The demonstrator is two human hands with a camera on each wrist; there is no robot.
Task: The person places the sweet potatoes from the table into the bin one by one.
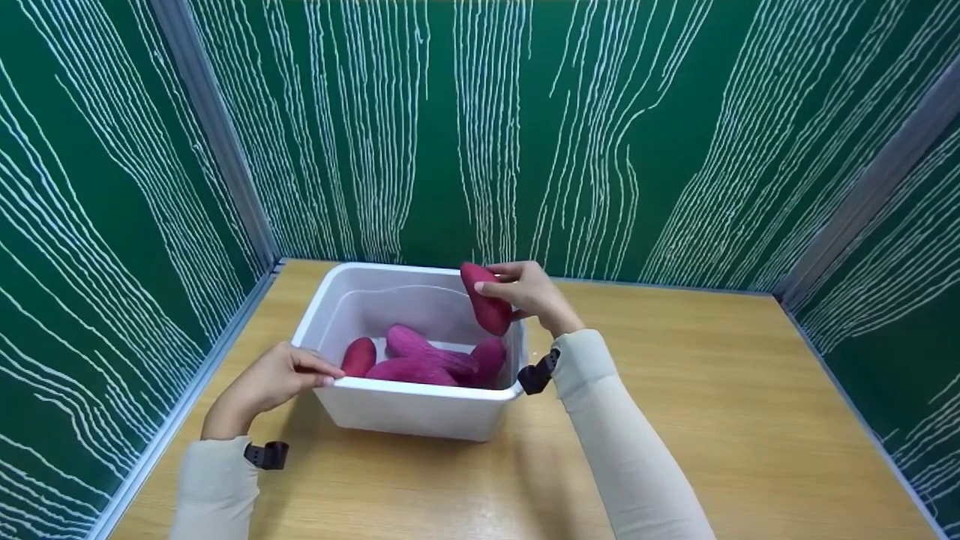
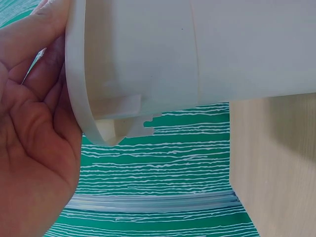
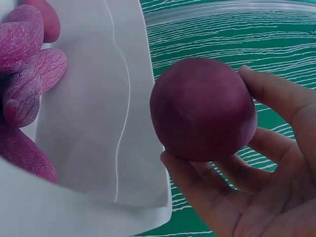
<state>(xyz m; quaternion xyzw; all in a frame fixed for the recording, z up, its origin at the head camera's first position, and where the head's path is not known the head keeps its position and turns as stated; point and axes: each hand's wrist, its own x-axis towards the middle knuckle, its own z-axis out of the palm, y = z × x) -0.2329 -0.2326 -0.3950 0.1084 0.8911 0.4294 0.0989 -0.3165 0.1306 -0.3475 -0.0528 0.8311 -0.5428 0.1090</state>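
My right hand [image 1: 529, 291] holds a smooth dark-red sweet potato [image 1: 486, 298] over the right side of a white plastic tub [image 1: 412, 409]. Thumb and fingers grip around its side, and in the right wrist view its rounded end [image 3: 202, 108] faces the camera. At the tub's near left corner, my left hand [image 1: 281, 379] pinches the rim [image 2: 75, 64] between thumb and fingers. Inside the tub lie several pink, wrinkled sweet potatoes [image 1: 420, 367], overlapping one another, and a smooth red one [image 1: 360, 357] near the left wall.
The tub stands on a light wooden table [image 1: 697, 405], towards its left side. Green panels with white wavy lines [image 1: 480, 135] rise behind and beside it. Grey metal posts [image 1: 217, 127] frame the corners.
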